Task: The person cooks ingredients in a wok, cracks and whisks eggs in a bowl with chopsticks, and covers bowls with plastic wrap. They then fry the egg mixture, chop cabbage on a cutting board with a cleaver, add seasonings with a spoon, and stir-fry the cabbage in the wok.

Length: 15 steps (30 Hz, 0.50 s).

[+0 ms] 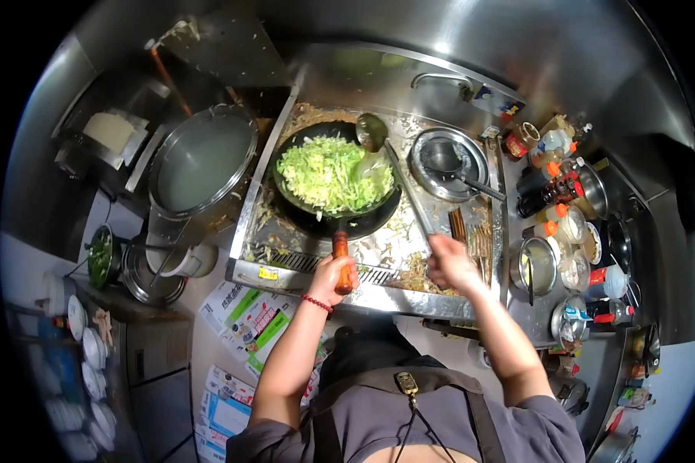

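Observation:
A black wok (283, 191) full of shredded pale green cabbage (333, 171) sits over the stove burner. My left hand (332, 279), with red beads at the wrist, is wrapped round the wok's wooden handle (340, 251). My right hand (449, 262) grips the far end of a long-handled ladle (371, 132). Its bowl is above the wok's upper right rim, beside the cabbage. Some steam or a translucent blur partly covers the cabbage's right side.
Right of the wok, a metal bowl (417, 158) holds a strainer (443, 154) with a black handle. Sauce bottles (548, 229) and bowls crowd the right counter. A large pot of cloudy liquid (158, 185) stands left. Food scraps litter the stove top (286, 231). Printed cardboard (243, 324) lies below.

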Tool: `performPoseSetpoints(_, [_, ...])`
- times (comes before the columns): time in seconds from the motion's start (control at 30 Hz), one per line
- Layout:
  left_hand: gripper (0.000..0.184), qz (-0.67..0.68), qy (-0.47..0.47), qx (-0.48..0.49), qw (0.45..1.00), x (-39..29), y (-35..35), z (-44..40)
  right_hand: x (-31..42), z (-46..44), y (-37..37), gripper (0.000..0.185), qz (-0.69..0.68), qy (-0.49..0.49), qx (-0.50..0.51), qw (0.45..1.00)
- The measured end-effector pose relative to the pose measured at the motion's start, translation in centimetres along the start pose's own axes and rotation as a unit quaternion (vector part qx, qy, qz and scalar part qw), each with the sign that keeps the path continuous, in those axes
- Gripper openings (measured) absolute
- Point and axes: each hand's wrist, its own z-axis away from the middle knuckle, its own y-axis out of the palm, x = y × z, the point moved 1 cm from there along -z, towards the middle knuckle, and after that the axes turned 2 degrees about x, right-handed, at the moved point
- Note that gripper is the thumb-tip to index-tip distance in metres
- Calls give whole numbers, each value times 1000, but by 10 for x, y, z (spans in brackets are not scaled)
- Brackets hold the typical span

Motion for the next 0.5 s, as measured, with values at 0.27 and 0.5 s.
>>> performPoseSetpoints(0.27, [16, -56, -14, -4, 998, -18, -7, 92, -74, 79, -67, 57, 582, -238, -19, 777])
performPoseSetpoints(0.5, [11, -30, 7, 29, 999, -17, -18, 56, -1, 15, -77, 41, 618, -257, -55, 741])
